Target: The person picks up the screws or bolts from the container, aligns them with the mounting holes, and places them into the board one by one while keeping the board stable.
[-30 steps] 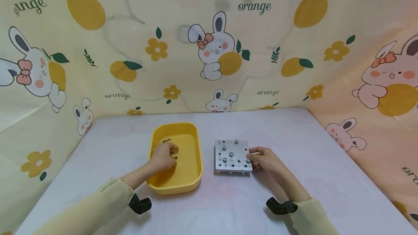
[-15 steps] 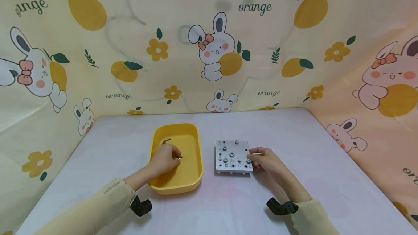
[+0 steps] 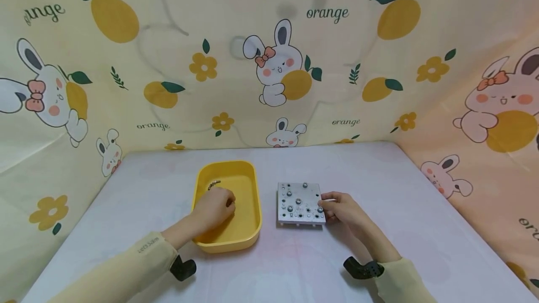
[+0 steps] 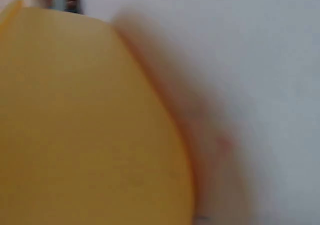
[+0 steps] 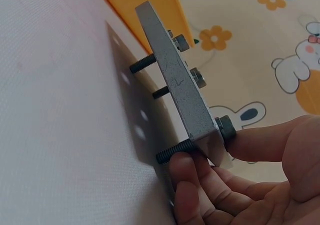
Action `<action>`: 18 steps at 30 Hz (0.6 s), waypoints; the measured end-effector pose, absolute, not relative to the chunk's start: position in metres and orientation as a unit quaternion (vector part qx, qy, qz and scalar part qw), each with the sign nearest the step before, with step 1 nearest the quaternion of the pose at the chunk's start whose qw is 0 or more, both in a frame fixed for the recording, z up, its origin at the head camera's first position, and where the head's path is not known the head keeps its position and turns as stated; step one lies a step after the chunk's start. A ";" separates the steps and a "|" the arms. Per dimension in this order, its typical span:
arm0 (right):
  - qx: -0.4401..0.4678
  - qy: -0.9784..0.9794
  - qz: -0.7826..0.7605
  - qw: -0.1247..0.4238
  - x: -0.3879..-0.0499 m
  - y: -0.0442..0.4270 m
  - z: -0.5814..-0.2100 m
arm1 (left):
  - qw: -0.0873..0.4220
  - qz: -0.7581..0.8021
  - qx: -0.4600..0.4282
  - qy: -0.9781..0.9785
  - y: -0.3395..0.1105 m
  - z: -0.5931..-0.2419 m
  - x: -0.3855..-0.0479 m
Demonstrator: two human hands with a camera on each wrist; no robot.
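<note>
My left hand (image 3: 214,210) is inside the yellow tray (image 3: 254,226), its fingers curled. Half a second ago a small screw stuck out at its fingertips; the hand now hides it. Beyond the knuckles lie several small screws (image 3: 214,184) in the tray. My right hand (image 3: 348,208) grips the right edge of a square metal plate (image 3: 308,196). In the right wrist view, the thumb (image 5: 262,142) presses by a bolt head (image 5: 226,128), and the other fingers lie beneath the plate (image 5: 180,85). Bolt shanks (image 5: 175,150) poke out below it. The left wrist view is blurred and shows mostly the tray wall (image 4: 100,115).
The tray and plate stand side by side on a white-covered table (image 3: 290,265), with a gap between them. A patterned cloth (image 3: 337,74) surrounds the back and sides. Black straps with cameras (image 3: 363,268) sit on the wrists.
My left fingers have curled in over the screw at their tips, and the hand has shifted slightly right within the tray. The right hand and the plate stay in place.
</note>
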State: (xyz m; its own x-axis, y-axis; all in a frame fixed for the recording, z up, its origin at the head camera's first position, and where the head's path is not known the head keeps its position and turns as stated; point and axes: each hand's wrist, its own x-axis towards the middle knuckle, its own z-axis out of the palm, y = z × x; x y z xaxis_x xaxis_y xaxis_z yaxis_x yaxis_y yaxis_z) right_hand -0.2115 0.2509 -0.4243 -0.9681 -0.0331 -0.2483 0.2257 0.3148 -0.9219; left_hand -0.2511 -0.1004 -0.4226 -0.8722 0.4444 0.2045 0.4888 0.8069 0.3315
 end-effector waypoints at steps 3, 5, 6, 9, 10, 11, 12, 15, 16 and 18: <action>0.055 0.803 -0.583 0.107 -0.212 0.251 -0.426 | 0.051 -0.275 -0.216 -0.936 -0.100 -0.417 -0.250; 0.051 0.803 -0.583 0.107 -0.212 0.252 -0.427 | 0.048 -0.339 -0.192 -0.920 -0.098 -0.409 -0.248; 0.050 0.803 -0.584 0.107 -0.212 0.252 -0.426 | 0.041 -0.376 -0.179 -0.908 -0.096 -0.403 -0.246; 0.049 0.802 -0.585 0.108 -0.211 0.252 -0.426 | 0.047 -0.470 -0.148 -0.869 -0.083 -0.382 -0.234; 0.048 0.803 -0.585 0.109 -0.210 0.252 -0.425 | 0.053 -0.496 -0.142 -0.855 -0.077 -0.375 -0.229; 0.049 0.802 -0.585 0.109 -0.210 0.252 -0.425 | 0.060 -0.518 -0.141 -0.842 -0.070 -0.370 -0.224; 0.050 0.802 -0.586 0.110 -0.210 0.252 -0.424 | 0.064 -0.540 -0.143 -0.827 -0.063 -0.366 -0.218; 0.053 0.800 -0.587 0.111 -0.210 0.252 -0.424 | 0.065 -0.576 -0.165 -0.798 -0.038 -0.369 -0.204; 0.053 0.800 -0.587 0.112 -0.210 0.252 -0.424 | 0.057 -0.584 -0.174 -0.791 -0.029 -0.373 -0.201; 0.054 0.801 -0.586 0.114 -0.210 0.252 -0.423 | 0.046 -0.590 -0.193 -0.783 -0.012 -0.385 -0.195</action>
